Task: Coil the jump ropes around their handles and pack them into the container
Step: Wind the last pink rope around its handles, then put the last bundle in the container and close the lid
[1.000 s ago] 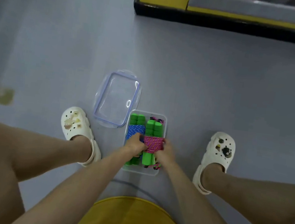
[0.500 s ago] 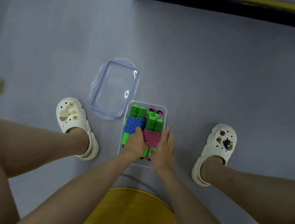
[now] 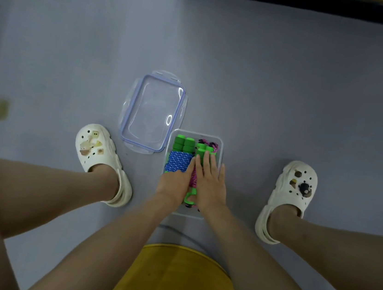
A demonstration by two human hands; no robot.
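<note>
The pink braided jump rope (image 3: 194, 178), wound around its bright green foam handles, lies under both hands in the right half of the clear rectangular plastic container (image 3: 220, 144). The right hand (image 3: 210, 183) lies flat on it, palm down, fingers straight and close together, their tips reaching the far ends of the handles. The left hand (image 3: 174, 184) sits just beside it, touching it, with one finger stretched along the pink coil. Its other fingers are tucked out of sight, so I cannot tell whether they grip anything.

Beneath and just beyond the left hand lies the blue speckled jump rope (image 3: 179, 161), also coiled round green handles, filling the container's left half.

Past the left hand's fingertips and further left, the clear plastic lid with a lilac seal (image 3: 152, 113) rests on the grey floor (image 3: 288, 96), its corner touching the container. A white clog (image 3: 98, 150) stands well left of the left hand, another white clog (image 3: 290, 193) well right of the right hand. A yellow garment (image 3: 176, 280) shows near the wrists.
</note>
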